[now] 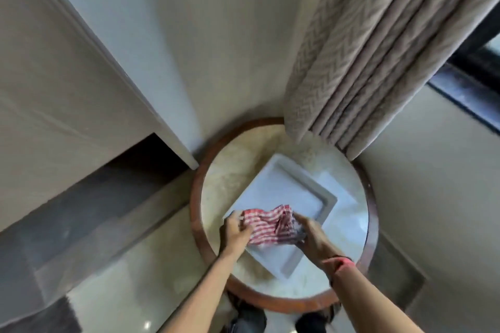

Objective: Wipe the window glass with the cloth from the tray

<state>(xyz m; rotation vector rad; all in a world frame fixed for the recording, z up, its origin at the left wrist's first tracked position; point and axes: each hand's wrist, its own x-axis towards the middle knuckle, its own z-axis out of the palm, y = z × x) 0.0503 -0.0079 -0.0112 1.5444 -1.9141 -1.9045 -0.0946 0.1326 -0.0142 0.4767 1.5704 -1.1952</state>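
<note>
A red-and-white striped cloth (266, 224) lies bunched over the near part of a white rectangular tray (297, 184). My left hand (234, 232) grips the cloth's left edge. My right hand (311, 235) holds its right side, with a red band on that wrist. The tray sits on a small round table (224, 184) with a pale marble top and a brown wooden rim. A dark-framed window (479, 67) shows at the far right, mostly hidden by the curtain.
A beige herringbone curtain (378, 48) hangs down to the table's back right edge. A pale wall stands behind the table and a white cabinet panel (67, 76) to the left. Glossy floor lies below, with my feet under the table's near edge.
</note>
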